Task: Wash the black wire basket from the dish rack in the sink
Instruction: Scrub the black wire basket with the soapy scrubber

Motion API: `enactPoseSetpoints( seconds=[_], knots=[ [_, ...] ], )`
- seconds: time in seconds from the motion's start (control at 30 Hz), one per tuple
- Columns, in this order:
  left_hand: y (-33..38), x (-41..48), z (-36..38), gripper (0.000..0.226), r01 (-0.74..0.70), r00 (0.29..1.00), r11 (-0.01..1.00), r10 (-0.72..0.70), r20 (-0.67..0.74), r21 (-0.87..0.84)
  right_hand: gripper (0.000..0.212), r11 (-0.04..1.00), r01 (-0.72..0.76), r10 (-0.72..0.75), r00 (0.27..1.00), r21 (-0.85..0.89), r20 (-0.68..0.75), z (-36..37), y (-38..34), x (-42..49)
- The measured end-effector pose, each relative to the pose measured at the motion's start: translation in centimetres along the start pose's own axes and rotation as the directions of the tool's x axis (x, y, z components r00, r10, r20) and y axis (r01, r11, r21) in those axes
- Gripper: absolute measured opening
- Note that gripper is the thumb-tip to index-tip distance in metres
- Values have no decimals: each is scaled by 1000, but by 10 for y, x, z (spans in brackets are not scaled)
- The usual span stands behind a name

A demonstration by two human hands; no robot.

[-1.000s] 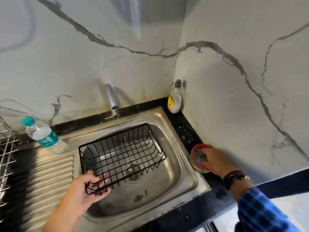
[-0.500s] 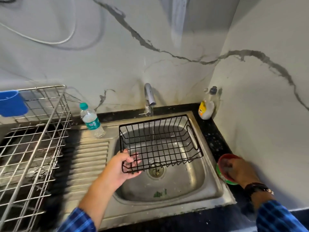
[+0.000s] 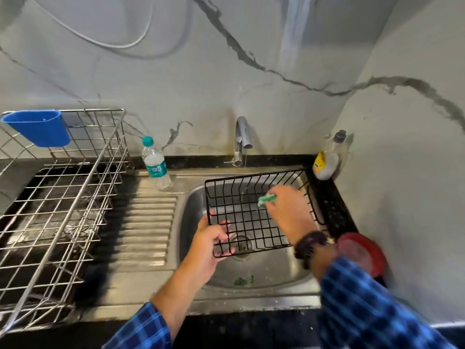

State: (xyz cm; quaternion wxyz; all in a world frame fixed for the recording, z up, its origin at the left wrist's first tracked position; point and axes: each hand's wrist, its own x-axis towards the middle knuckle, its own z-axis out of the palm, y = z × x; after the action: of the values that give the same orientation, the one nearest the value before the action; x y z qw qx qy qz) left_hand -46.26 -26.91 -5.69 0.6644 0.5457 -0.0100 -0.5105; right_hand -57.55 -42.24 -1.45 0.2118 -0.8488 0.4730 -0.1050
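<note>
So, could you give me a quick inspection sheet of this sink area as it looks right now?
Surface: steel sink with ribbed drainboard.
Job's things: black wire basket held over the bowl; green scrubber inside it.
Clutter: water bottle, soap bottle, red dish, dish rack with blue cup.
Hands: left hand grips the basket's near corner; right hand pinches the scrubber.
Cables: white cable looping on the wall.
Surroundings: tap, veined wall.
</note>
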Motion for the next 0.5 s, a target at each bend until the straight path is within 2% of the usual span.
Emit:
enactPoseSetpoints(
  seconds=[0.1, 0.17, 0.27, 0.37, 0.43, 0.5],
  knots=[
    [-6, -7, 8, 68, -95, 995, 995, 95, 6, 7, 20, 995, -17, 17, 1000, -101, -5, 24, -26, 5],
    [-3, -7, 7, 82, -165, 986, 986, 165, -7, 14, 22, 992, 86, -86, 996, -91, -1, 33, -40, -1],
    [3, -4, 2, 80, -219, 975, 976, 219, -19, -6, 15, 961, 259, -250, 963, -91, 101, 40, -56, -16],
    [7, -3, -5, 65, -267, 963, 962, 265, -49, -60, 10, 973, 175, -155, 978, -148, 139, 20, -41, -6],
    [10, -1, -11, 64, -279, 960, 958, 276, -52, -67, 8, 964, 90, -67, 993, -250, 100, -1, -26, 5],
    [12, 0, -12, 65, -283, 959, 957, 281, -33, -70, 10, 947, 61, -44, 997, -315, 62, -12, -23, 7]
  ],
)
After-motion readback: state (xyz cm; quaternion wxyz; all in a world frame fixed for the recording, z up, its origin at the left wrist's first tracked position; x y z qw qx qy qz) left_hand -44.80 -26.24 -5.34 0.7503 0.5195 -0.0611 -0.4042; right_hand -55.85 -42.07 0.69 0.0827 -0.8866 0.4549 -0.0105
